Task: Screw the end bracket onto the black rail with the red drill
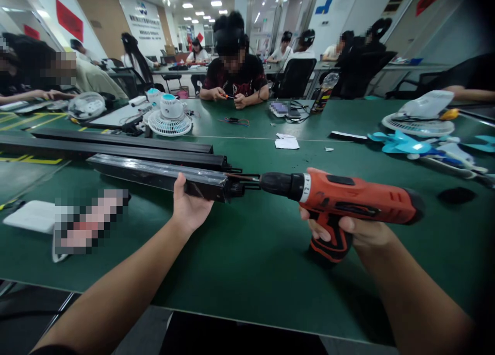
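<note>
My left hand [190,206] grips a long black bar [154,177] near its right end, the thumb on top and the fingers hidden underneath. A clear film seems to cover the bar's upper face. In my right hand [359,231] is a red and black cordless drill [348,197], held by its handle and lying level. Its chuck [276,182] points left, and a thin bit reaches to the end of the bar. Whether the bit sits in a screw there, I cannot tell. Two more long black bars [127,151] lie just behind.
On the green table [247,272], a white fan part [170,117] stands at the back left. Blue fan blades [402,142] and another white fan grille [419,123] lie right. White paper [286,142] and a bottle [323,94] are further back. A person [234,71] works opposite.
</note>
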`<state>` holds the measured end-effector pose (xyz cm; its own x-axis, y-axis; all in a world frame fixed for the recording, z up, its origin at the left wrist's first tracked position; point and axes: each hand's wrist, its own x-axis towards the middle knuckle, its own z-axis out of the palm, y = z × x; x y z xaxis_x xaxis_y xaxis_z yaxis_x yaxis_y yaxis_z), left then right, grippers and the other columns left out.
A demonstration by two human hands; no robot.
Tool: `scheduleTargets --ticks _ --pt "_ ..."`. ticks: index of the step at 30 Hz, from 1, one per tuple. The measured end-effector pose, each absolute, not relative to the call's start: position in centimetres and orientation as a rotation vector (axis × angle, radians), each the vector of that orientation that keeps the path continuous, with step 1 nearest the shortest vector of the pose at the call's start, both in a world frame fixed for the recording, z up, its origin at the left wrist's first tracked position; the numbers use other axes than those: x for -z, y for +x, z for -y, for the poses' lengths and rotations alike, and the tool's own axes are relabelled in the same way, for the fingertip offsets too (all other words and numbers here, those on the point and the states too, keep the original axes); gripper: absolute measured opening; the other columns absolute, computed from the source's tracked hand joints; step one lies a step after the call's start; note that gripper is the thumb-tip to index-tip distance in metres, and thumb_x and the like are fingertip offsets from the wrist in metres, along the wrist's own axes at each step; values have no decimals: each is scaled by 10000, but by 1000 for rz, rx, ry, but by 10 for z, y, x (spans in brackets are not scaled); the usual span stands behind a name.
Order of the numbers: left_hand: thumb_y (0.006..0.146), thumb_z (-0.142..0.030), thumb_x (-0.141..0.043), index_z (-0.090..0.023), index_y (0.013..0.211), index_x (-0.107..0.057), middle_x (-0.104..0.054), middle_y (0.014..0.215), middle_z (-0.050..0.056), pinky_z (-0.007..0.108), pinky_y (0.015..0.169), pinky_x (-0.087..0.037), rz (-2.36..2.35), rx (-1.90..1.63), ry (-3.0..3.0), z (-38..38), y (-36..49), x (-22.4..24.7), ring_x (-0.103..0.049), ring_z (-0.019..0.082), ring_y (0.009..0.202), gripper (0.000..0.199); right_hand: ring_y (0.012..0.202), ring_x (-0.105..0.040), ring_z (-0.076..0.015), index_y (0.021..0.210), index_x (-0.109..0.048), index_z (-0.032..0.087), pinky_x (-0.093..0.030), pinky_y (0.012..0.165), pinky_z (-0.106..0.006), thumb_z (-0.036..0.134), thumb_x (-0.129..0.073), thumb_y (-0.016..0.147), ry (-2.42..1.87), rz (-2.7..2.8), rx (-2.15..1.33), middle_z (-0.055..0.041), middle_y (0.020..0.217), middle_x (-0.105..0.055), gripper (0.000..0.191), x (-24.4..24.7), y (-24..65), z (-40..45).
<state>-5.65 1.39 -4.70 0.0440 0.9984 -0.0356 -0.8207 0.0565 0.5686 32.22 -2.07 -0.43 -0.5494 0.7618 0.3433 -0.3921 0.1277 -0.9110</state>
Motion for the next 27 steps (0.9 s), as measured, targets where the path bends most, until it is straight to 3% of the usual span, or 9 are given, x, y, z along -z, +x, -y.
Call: scheduleTargets --ticks 8,11,20,27 --pt "1025 -636 -791 -256 1591 -714 -904 1328 69 428 1058 -681 -418 -1482 414 -19 -62 55 -854 317 1237 685 590 -757 -165 1442 -832 317 -710 595 -334 410 -953 963 -362 1537 -1627 -105 1130 -883 503 7 329 20" --pt "1028 -619 -792 -264 1590 -710 -912 1295 57 425 1044 -695 -409 -1474 440 -19 -63 55 -864 302 1212 670 602 -765 -160 1517 -788 330 -723 635 -339 395 -922 1000 -375 1561 -1619 -99 1122 -877 539 5 333 19" --pt "1019 -605 -801 -244 1607 -693 -907 1254 73 404 1019 -696 -439 -1501 460 -19 -62 55 -856 310 1227 699 575 -747 -161 1408 -855 308 -705 598 -318 403 -918 993 -420 1562 -1601 -76 1014 -865 430 5 335 17" --pt "994 -652 -824 -279 1617 -679 -909 1269 48 401 1033 -690 -443 -1492 502 -18 -62 55 -852 305 1240 740 573 -737 -151 1416 -838 296 -700 592 -312 425 -898 1015 -374 1595 -1576 -88 1042 -869 426 6 335 15"
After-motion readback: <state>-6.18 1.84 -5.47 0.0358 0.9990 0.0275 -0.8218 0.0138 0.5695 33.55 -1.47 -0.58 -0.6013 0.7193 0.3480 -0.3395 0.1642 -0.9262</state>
